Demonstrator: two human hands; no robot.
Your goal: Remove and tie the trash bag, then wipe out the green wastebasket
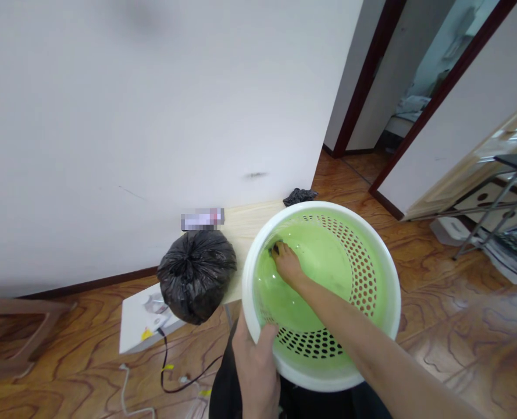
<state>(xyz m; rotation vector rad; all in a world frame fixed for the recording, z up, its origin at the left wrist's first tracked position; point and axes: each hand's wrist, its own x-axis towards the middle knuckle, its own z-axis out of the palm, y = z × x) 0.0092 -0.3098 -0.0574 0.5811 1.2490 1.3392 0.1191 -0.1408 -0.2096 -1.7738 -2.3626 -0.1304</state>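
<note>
A green perforated wastebasket with a white rim [393, 273] is tilted toward me, and I look into its mouth. My left hand [255, 366] grips the near left part of the rim, thumb over the edge. My right hand [286, 262] reaches deep inside, fingers pinched on a small dark scrap against the inner wall. What that scrap is I cannot make out.
A tied black rubbish bag [196, 273] sits left of the basket on a white box [138, 317] beside a pale wooden board [249, 224]. Cables [166, 372] trail over the wooden floor. Another black scrap [299, 196] lies by the wall. A metal rack [498, 215] stands at right.
</note>
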